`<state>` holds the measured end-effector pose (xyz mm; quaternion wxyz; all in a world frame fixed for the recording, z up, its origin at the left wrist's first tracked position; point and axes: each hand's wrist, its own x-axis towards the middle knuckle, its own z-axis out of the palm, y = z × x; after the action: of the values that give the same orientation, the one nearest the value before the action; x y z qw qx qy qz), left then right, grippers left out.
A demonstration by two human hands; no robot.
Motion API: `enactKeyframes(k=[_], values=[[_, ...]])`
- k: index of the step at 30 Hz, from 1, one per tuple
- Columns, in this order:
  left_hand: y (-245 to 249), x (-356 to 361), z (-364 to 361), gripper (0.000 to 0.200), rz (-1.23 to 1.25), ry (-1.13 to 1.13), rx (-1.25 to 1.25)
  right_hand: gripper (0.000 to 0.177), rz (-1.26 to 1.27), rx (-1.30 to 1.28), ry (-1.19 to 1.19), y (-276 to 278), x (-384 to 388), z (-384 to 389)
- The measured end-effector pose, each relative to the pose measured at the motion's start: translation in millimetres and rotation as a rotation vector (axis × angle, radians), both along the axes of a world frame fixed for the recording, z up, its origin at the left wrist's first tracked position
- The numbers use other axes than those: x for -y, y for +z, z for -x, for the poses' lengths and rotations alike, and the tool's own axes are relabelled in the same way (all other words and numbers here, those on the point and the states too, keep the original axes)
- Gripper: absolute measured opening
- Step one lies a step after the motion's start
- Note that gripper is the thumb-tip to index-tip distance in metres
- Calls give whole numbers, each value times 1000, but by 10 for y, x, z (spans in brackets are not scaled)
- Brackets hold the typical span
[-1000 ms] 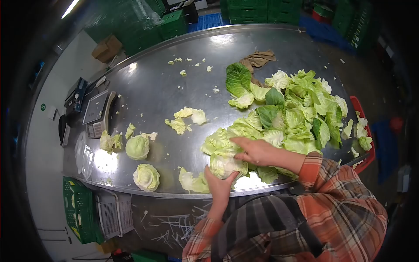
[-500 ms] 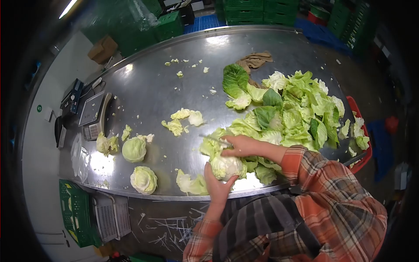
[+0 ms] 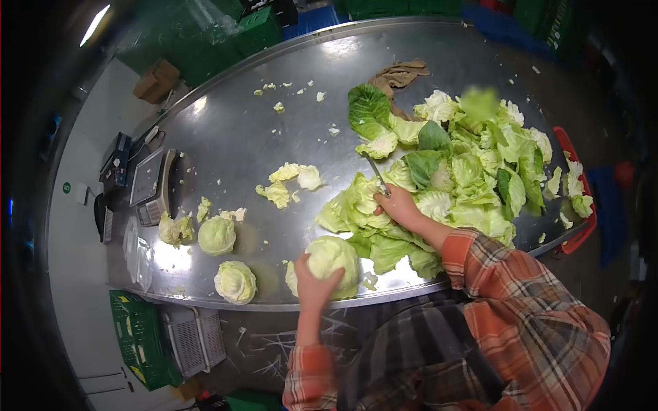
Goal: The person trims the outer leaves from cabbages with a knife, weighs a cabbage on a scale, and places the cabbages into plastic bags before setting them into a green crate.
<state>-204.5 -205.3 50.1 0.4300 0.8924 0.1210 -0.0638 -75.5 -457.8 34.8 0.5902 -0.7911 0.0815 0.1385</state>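
Two hands in the head view. Left hand (image 3: 314, 286) clasped round the cabbage (image 3: 336, 257), now drawn left out of the leaves (image 3: 473, 171) to the near edge of the table (image 3: 260, 137). Right hand (image 3: 401, 205) lifted off the cabbage since a moment ago, fist closed around a knife (image 3: 375, 175), blade raised over the leaves. Outer leaves left behind; cabbage pale, seemingly trimmed. Red crate (image 3: 579, 240) at the right edge: leaf scraps inside. Green crate (image 3: 133, 329) below the table: contents unclear.
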Motion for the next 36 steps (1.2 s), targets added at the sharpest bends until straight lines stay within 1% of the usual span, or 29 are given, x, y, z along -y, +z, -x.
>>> enactKeyframes(k=[3,4,7,8,11,15,16,19,22,25,27,30,33,34,36], values=[[-285,-162,40,104,314,85,45,23,64,184,-2,-251,-63,36],[-267,-167,42,102,361,80,29,21,77,198,6,-261,-62,33],[-197,-135,39,99,506,43,-20,21,2,147,-29,-254,-43,28],[-142,-166,85,86,520,19,14,21,30,152,-17,-233,-32,23],[-173,-256,219,75,1175,177,17,21,15,161,-21,-267,-37,20],[-170,-200,397,64,1555,427,98,21,22,159,1,-315,-41,-3],[-164,-160,431,64,1628,397,141,28,108,132,85,-339,-14,-66],[61,6,556,87,1573,471,216,44,464,199,230,321,-137,-34],[282,59,685,86,1532,600,294,68,308,419,325,546,-350,161],[223,-100,927,83,1433,574,400,80,126,643,615,717,-632,501],[325,-140,946,81,1446,636,442,79,8,467,806,1077,-854,815],[351,-235,964,78,1482,693,470,75,42,738,995,1059,-1271,1092],[380,-443,1015,77,1463,702,489,75,-7,927,1018,1012,-1562,1088],[321,-551,1054,78,1464,700,503,67,-66,940,982,1077,-1640,1113],[284,-746,1150,81,1462,684,483,57,-156,897,889,936,-1761,1057]])
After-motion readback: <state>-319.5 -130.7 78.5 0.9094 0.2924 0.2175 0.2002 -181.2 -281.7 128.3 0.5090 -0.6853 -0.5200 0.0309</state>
